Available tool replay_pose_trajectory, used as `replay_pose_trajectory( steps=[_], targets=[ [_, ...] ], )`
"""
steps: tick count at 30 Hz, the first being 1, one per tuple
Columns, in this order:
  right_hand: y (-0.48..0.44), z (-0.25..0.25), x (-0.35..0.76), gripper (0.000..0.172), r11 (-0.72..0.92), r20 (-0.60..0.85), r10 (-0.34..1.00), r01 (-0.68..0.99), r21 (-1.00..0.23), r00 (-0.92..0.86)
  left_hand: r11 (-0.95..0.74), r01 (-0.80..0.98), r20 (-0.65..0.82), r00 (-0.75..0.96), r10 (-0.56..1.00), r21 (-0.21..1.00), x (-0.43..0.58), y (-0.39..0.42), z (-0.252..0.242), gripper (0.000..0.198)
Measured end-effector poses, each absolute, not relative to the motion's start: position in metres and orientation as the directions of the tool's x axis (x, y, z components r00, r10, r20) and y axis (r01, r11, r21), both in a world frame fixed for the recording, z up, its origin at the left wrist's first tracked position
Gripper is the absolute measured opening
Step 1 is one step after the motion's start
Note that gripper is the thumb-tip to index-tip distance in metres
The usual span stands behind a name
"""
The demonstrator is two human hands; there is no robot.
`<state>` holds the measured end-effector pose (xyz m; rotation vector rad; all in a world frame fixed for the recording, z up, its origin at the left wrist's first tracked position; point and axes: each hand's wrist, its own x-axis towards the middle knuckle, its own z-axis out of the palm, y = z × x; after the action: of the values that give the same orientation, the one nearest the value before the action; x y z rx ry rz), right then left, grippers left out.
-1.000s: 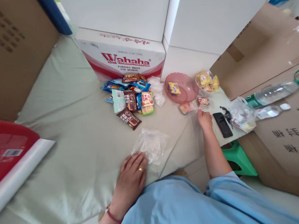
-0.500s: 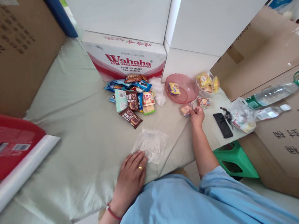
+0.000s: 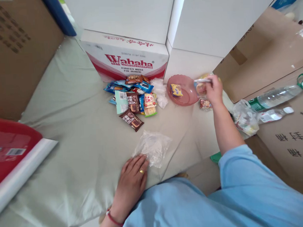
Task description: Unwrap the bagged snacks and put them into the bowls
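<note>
On the table (image 3: 80, 156) we had the snack heap (image 3: 134, 97) before the carton (image 3: 126, 59), with the bowl (image 3: 189, 91) to its right and one packet (image 3: 176, 90) inside. Plastic wrapping (image 3: 154, 147) lay nearer us, at our left hand's (image 3: 133, 176) fingertips. Our right hand (image 3: 214, 90) held a wrapped snack (image 3: 201, 88) at the bowl's right; two bottles (image 3: 276, 96) lay farther right.

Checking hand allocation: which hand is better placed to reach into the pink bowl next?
Likely the right hand: it holds a clear-wrapped snack near the pink bowl. The left hand rests by the crumpled clear plastic bag, farther away.
</note>
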<state>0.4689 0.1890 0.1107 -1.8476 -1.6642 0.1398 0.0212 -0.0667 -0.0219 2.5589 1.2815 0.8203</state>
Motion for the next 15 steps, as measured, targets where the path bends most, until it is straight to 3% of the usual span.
replay_pose_trajectory(
  steps=[2,3,5,7,10,15],
  targets=[
    [0.223,0.113,0.454,0.026,0.076,0.211,0.977,0.857,-0.509,0.039,-0.621,0.690,0.397,0.486,0.778,0.372,0.022,-0.066,-0.020,0.029],
    [0.237,0.109,0.445,0.023,0.111,0.084,0.993,0.857,-0.503,-0.079,-0.623,0.690,0.397,0.488,0.777,0.369,0.022,-0.067,-0.019,0.029],
    [0.257,0.095,0.427,0.022,0.158,-0.189,0.943,0.869,-0.468,-0.273,-0.623,0.693,0.397,0.490,0.777,0.363,0.022,-0.067,-0.018,0.029],
    [0.266,0.078,0.414,0.023,0.170,-0.340,0.886,0.902,-0.396,-0.316,-0.619,0.699,0.397,0.486,0.779,0.358,0.022,-0.067,-0.018,0.029],
    [0.262,0.057,0.405,0.027,0.143,-0.266,0.936,0.937,-0.318,-0.233,-0.617,0.698,0.400,0.481,0.780,0.363,0.022,-0.067,-0.018,0.029],
    [0.244,0.046,0.411,0.024,0.168,-0.082,0.976,0.932,-0.320,-0.203,-0.606,0.693,0.394,0.470,0.790,0.389,0.021,-0.068,-0.020,0.030]
  ],
)
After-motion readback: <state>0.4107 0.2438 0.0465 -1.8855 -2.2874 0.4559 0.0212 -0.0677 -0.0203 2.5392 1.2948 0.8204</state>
